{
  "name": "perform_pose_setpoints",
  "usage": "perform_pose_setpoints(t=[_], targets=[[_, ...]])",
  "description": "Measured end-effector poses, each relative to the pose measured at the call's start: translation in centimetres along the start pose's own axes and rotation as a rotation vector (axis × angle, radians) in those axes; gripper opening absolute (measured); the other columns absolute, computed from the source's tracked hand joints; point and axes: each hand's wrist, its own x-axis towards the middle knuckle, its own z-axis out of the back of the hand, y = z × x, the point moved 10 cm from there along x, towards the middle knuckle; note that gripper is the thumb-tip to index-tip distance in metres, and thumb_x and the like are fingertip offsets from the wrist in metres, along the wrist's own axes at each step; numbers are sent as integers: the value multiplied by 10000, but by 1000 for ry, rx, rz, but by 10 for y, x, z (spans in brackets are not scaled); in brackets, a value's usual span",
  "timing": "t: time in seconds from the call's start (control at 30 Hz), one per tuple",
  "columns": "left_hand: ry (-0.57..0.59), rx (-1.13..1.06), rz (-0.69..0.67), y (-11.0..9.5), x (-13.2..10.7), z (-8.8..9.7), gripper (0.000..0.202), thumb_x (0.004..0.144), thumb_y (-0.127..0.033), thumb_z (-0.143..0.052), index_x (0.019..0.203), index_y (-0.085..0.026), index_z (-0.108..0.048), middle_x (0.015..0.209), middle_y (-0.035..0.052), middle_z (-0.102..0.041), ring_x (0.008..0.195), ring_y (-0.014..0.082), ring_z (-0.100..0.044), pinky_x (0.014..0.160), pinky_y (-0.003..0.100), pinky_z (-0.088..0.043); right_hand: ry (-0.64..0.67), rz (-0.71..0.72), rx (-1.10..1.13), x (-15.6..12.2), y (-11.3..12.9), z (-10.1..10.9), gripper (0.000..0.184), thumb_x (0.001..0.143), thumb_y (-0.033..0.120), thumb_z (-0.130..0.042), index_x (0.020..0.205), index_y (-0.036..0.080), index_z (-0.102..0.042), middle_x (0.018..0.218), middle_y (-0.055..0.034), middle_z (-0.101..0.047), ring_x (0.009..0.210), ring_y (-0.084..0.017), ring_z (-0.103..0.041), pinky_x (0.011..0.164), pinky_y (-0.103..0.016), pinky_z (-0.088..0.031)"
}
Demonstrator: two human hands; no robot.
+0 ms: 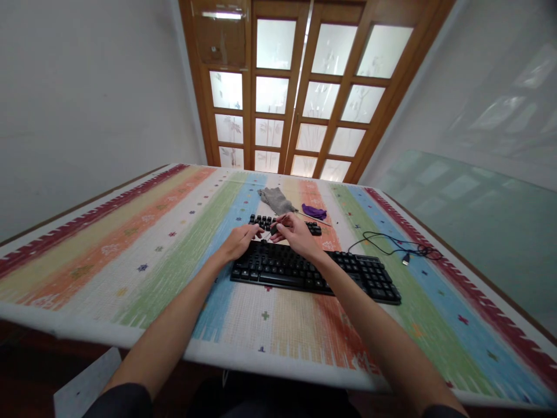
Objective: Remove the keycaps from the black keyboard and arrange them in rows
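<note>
A black keyboard lies on a striped, many-coloured tablecloth. Both my hands hover over its far left edge. My left hand has its fingers curled and pinched near the top row of keys. My right hand pinches a small dark object, perhaps a keycap, together with a thin tool. Just behind the hands lies a row of loose black keycaps, continuing to the right of my right hand.
A grey cloth and a purple cloth lie beyond the keyboard. The keyboard's black USB cable coils at the right. A wooden door with frosted panes stands behind the table.
</note>
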Motion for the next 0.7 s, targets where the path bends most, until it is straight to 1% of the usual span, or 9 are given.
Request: perform_pose_setpoints(t=[0.07,0.13,0.2,0.3,0.4,0.47,0.57,0.7], targets=[[46,-68,17,-5,-1,-4,513,966,-502,-341,1032,-164,-721,947,56,-733,834,191,-644,817,325,-498,-4,42,-18,-5,6,4,271,850,408,-653,928,201,-497,897,-15,-644,620,-125,-705,620,-308,-639],[82,-84,8,-10,-3,-8,449,901,-529,-494,1062,-174,-717,992,54,-736,822,184,-646,775,304,-506,-9,72,-20,-12,11,7,268,859,412,-642,942,200,-500,946,-30,-646,645,-125,-707,648,-317,-639],[104,-82,-16,-16,-4,-11,429,828,-514,-622,1092,-186,-708,1005,53,-733,796,170,-642,732,287,-510,3,86,-13,-18,14,8,261,869,412,-628,946,199,-497,988,-43,-648,649,-119,-703,659,-323,-637],[114,-82,-78,-23,-6,-13,442,770,-472,-708,1112,-191,-697,959,49,-727,780,160,-638,708,279,-509,55,85,-10,-25,15,5,262,882,424,-610,948,198,-497,1028,-60,-657,663,-120,-699,651,-320,-631],[129,-90,-136,-30,-8,-14,384,776,-429,-721,1079,-193,-708,927,44,-727,774,153,-636,704,277,-506,84,72,-15,-27,15,5,274,887,441,-601,949,196,-495,1010,-63,-667,678,-129,-699,645,-318,-627],[126,-84,-151,-33,-9,-13,324,805,-407,-703,1050,-196,-716,898,36,-730,754,147,-634,696,273,-505,71,69,-19,-26,16,7,291,884,459,-600,948,197,-490,984,-59,-669,666,-130,-694,641,-319,-625],[69,-2,-180,-36,-10,-6,247,850,-378,-664,1019,-206,-719,868,28,-728,745,148,-635,712,282,-511,26,71,-45,-23,16,12,319,868,488,-611,938,200,-493,957,-53,-668,655,-131,-689,633,-317,-621],[2,164,-273,-42,-12,-2,150,888,-283,-624,980,-202,-711,882,35,-714,831,164,-637,803,308,-508,-16,71,-128,-20,15,15,313,878,489,-592,929,189,-519,886,-42,-653,642,-133,-687,622,-307,-611]])
